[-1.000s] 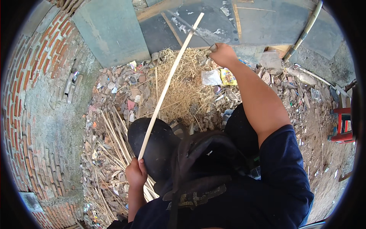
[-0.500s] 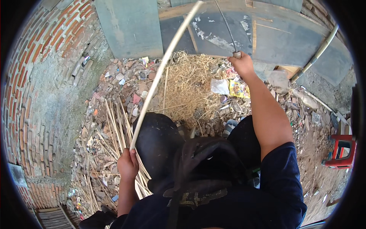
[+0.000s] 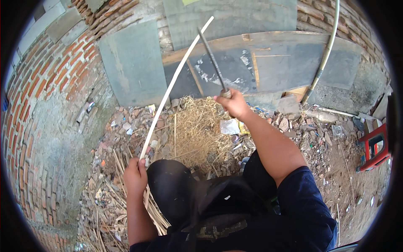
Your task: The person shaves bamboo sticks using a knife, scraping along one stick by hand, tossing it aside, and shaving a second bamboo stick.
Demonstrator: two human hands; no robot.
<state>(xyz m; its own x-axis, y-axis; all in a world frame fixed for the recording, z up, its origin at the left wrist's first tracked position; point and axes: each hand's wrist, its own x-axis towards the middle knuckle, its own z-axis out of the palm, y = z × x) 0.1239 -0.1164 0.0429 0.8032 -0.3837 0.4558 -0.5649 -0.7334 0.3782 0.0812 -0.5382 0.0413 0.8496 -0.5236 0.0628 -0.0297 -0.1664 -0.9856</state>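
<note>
My left hand (image 3: 135,174) is closed round the lower end of a long pale strip, seemingly bamboo (image 3: 171,88), which slants up and away to the right with a slight bend. In my right hand (image 3: 235,105) is the wooden handle of a long, narrow, dark-bladed knife (image 3: 213,59). Its blade points up and to the left, and the tip appears close to the strip's far end; whether they touch I cannot tell. Beside my left forearm lies a bundle of similar strips (image 3: 156,214) on the ground.
A heap of straw-coloured shavings (image 3: 193,126) lies beyond my knees among rubble. Dark panels (image 3: 273,63) lean along the far side, with a bamboo pole (image 3: 323,61) against them. A brick wall (image 3: 46,126) rises at left; a red stool (image 3: 373,147) is at right.
The knife and my right hand have swung left, toward the strip's far end. My view has tipped up, so the scene sits lower. Both hands keep their holds.
</note>
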